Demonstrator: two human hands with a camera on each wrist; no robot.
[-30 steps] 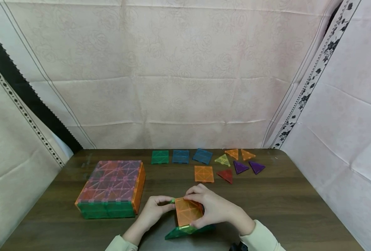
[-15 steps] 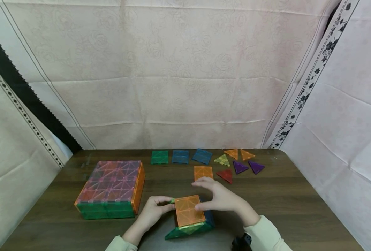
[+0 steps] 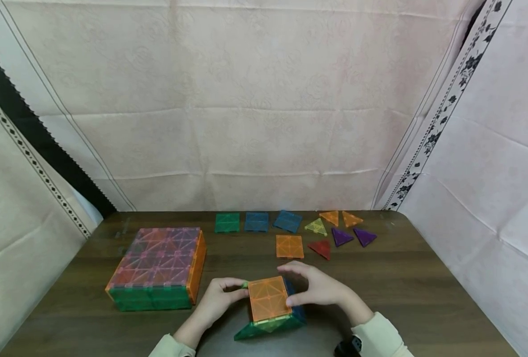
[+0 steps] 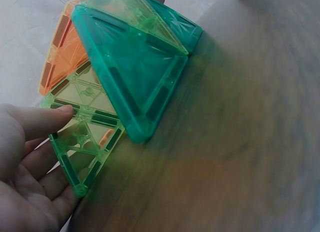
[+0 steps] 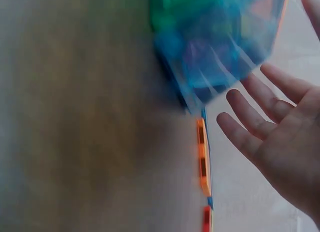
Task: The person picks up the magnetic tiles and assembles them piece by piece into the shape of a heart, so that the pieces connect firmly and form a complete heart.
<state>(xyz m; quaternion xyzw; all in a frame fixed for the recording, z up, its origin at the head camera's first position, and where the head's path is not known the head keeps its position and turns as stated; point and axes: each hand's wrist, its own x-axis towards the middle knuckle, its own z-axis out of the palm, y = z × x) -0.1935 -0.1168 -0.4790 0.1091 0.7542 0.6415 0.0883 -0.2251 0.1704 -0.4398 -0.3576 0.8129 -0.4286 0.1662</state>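
A small build of translucent magnetic tiles stands at the table's front, with an orange square tile (image 3: 267, 299) on top. Its dark green triangle tile (image 4: 137, 75) leans outward in the left wrist view, and a blue side tile (image 5: 212, 57) shows blurred in the right wrist view. My left hand (image 3: 219, 301) pinches a lime-green triangle tile (image 4: 82, 154) at the build's left, thumb on the near face and fingers behind. On the other side, my right hand (image 3: 319, 287) has its fingers spread, with the thumb tip right at the orange square's edge.
A large box of tiles (image 3: 161, 258), pink-purple on top with green and orange sides, stands at left. Behind the build lie an orange square (image 3: 290, 246), a green square (image 3: 227, 222), two blue squares (image 3: 256, 221), a red triangle (image 3: 321, 249) and several other triangles.
My right hand has let go of the orange square, lifted away, then lowered to the build's right side. The orange square now lies flatter on top. My left hand has stayed in place.
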